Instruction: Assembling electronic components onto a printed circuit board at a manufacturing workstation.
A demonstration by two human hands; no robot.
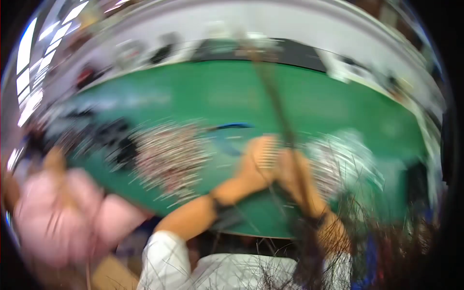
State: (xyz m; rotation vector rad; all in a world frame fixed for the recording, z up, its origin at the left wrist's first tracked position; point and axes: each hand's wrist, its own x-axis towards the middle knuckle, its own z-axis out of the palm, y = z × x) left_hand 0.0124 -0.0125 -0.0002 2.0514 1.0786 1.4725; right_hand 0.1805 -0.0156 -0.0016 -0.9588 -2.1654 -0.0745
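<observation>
My left hand (257,157) and my right hand (291,166) are close together over the green table, near its middle. Motion smears the fingers of both, so whatever lies between them cannot be made out. To the left of my hands spreads a pile of small pinkish and silvery parts (171,157), too blurred to name. A slim blue curved thing (234,125) rests just beyond my left hand. Right beside my right hand lies a clear plastic bag (350,154), with pinkish parts showing at its near left side.
Black pieces (108,137) lie heaped at the left of the green table (217,92). A co-worker in pink (72,217) sits at the near left. Along the far edge runs a dark strip (299,54). Something dark and boxy (416,186) stands at the right edge. Hair strands cross the view.
</observation>
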